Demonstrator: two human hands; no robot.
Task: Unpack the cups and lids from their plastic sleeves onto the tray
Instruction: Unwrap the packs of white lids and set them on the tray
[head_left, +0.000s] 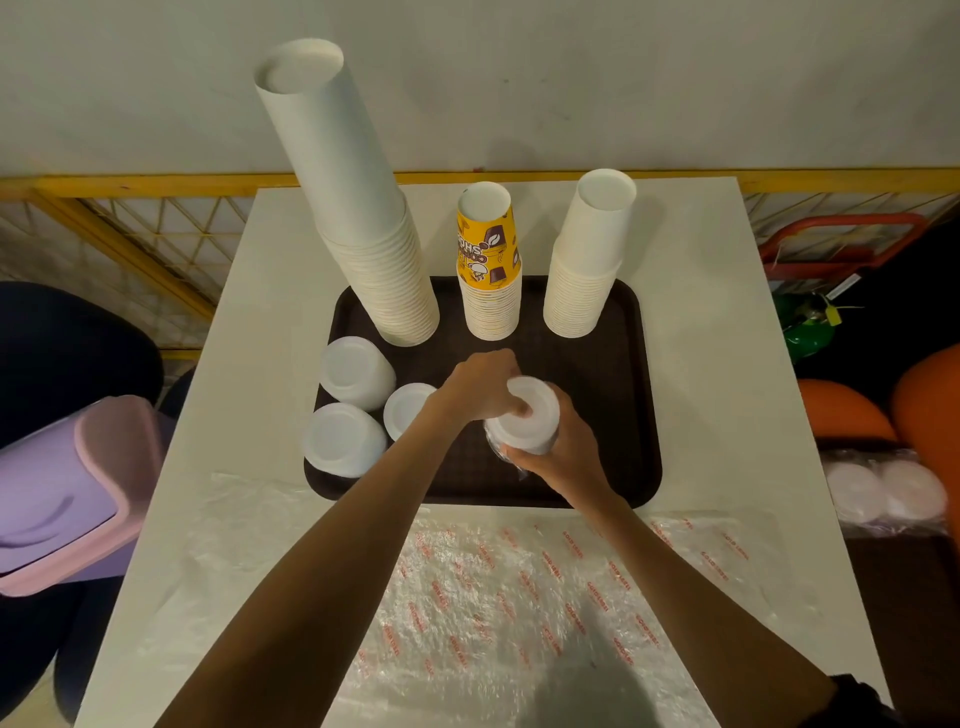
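Observation:
A dark brown tray (618, 374) lies on the white table. At its back stand a tall white cup stack (358, 208), a shorter stack topped by a yellow printed cup (488, 260) and another white cup stack (587, 260). Three white lid stacks (356, 371) (340, 439) (408, 408) sit at the tray's left front. Over the tray's middle, my left hand (480, 384) grips the top of a fourth lid stack (532, 415). My right hand (566, 457) holds that stack from below, with clear plastic around its lower part.
Empty plastic sleeves with red print (519, 597) lie spread on the table's (727, 364) near half. A purple and pink bin (67, 493) stands to the left. A sleeved pack of lids (883, 491) lies off the table's right side.

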